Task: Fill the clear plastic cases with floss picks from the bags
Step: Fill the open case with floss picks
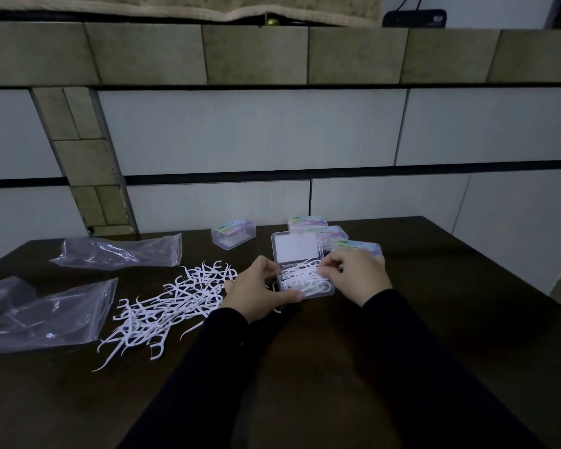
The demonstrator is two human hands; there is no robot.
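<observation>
The open clear case (305, 280) sits just right of the frame's centre on the dark table (434, 319), its lid (297, 249) standing up at the far side and its tray heaped with white floss picks. The left hand (256, 291) is at the case's left end, fingers curled over the near-left corner and thumb laid along the front wall, so it holds the case. The right hand (358, 273) comes over the right end with fingers bent down onto the picks in the tray; whether it pinches any I cannot tell. Both sleeves are black.

Left of the left hand, touching its wrist side, a loose pile of floss picks (165, 306) spreads toward the lower left. Further left lie two clear plastic bags, one (45, 315) at the left edge and another (120, 252) above it. Behind the open case stand closed cases with coloured labels: one alone (233, 236) to the upper left, and a cluster of three (324, 233) behind the right hand
</observation>
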